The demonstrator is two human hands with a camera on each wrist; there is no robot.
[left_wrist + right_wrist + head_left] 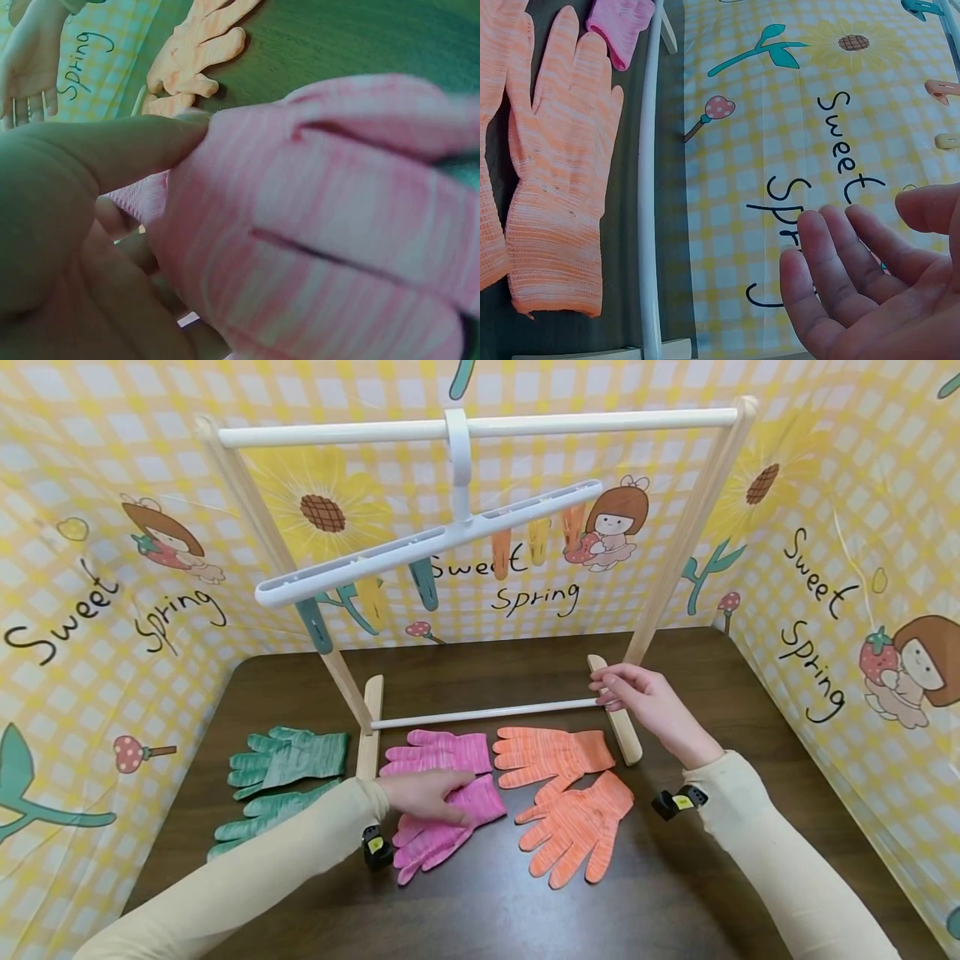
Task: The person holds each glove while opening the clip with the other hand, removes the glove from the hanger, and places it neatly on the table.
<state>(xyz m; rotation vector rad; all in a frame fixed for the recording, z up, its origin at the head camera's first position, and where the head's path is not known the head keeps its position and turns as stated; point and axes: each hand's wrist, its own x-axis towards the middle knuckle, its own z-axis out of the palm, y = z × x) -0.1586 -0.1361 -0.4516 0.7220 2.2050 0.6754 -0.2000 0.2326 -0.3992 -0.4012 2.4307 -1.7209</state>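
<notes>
My left hand (427, 795) is over the nearer pink glove (431, 852) on the dark table. In the left wrist view, its thumb lies on top of the glove (300, 195) and its fingers curl underneath, pinching the fabric. The other pink glove (442, 747) lies just behind. My right hand (639, 700) hovers by the rack's right foot, its fingers loosely bent; the right wrist view shows nothing in the palm (885, 300). Two orange gloves (577, 827) lie in front of that hand, partly overlapping. Two green gloves (300, 756) rest at left, one partly behind my left sleeve.
A wooden rack with a white top rod (585, 423) and lower rod (487, 714) stands behind the gloves. From it hangs a tilted white hanger (360, 562) with several teal, yellow and orange clips (501, 553). Checked yellow cloth (480, 610) surrounds the table.
</notes>
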